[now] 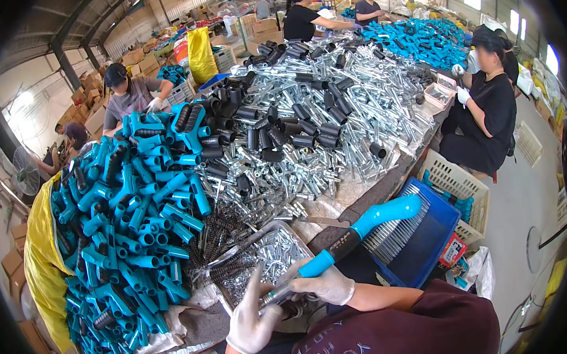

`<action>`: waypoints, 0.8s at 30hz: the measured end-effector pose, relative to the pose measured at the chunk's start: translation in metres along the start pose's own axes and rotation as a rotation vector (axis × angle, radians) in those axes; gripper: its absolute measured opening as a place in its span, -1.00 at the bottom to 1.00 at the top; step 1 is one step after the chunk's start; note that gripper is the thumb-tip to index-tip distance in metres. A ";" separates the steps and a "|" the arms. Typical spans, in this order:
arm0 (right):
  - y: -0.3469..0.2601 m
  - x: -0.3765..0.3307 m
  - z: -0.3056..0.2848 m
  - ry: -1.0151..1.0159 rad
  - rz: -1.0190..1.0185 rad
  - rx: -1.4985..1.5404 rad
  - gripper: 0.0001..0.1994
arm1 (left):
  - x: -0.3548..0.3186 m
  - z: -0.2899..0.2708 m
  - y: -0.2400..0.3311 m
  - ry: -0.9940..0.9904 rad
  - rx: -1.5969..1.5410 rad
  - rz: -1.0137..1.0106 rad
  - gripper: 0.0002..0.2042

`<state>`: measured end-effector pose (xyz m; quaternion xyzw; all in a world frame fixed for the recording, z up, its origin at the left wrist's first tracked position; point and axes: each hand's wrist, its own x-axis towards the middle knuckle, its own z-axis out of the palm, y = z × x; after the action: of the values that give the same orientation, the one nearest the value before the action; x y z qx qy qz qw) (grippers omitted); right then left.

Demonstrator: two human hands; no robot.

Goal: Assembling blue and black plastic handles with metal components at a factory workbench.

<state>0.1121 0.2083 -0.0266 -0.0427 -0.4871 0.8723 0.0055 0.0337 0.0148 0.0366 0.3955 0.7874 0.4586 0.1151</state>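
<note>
A long turquoise-and-black tool (387, 214) slants across in front of me. It has a rounded turquoise end, a black ribbed section and a turquoise collar, with a metal rod at its lower left. My right hand (326, 285), in a white glove, is closed around it near the collar and rod. My left hand (253, 323), also gloved, has the rod's end between thumb and fingers, the index finger stretched upward. Just beyond my hands is a clear tray (285, 231) of small metal parts. Dark coil springs (225, 234) lie beside it.
Turquoise handles (132, 230) are heaped at left by a yellow sack (41, 254). Metal rods and black sleeves (300, 125) pile up across the table. At right stand a blue bin (422, 250) with metal rods and a white crate (457, 187). Several people work around the table.
</note>
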 end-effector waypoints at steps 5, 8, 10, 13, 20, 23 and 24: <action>-0.002 -0.006 -0.001 -0.202 -0.093 -0.194 -0.80 | -0.002 0.017 -0.021 -0.674 -0.645 -0.434 -0.56; 0.005 -0.012 0.005 -0.039 -0.121 -0.225 -0.89 | -0.003 0.043 -0.016 -0.537 0.014 -0.455 -0.70; 0.001 -0.013 0.015 0.150 -0.083 -0.279 -0.89 | -0.011 0.076 -0.028 -0.083 0.555 -0.305 -0.83; 0.011 -0.017 0.009 0.190 -0.127 -0.260 -0.88 | -0.015 0.102 -0.034 0.144 0.456 -0.201 -0.68; 0.015 -0.017 -0.028 -0.158 -0.128 -0.544 -0.86 | -0.019 0.104 -0.059 -0.554 -0.580 -0.493 -0.75; 0.028 -0.016 -0.021 0.124 -0.101 -0.425 -0.84 | -0.010 0.126 -0.061 -0.125 0.332 -0.366 -0.84; 0.025 -0.017 -0.019 0.207 -0.072 -0.383 -0.83 | -0.007 0.130 -0.059 -0.137 0.338 -0.388 -0.84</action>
<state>0.1316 0.2100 -0.0567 -0.1149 -0.6420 0.7540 0.0787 0.0781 0.0762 -0.0845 0.2807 0.9044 0.2620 0.1860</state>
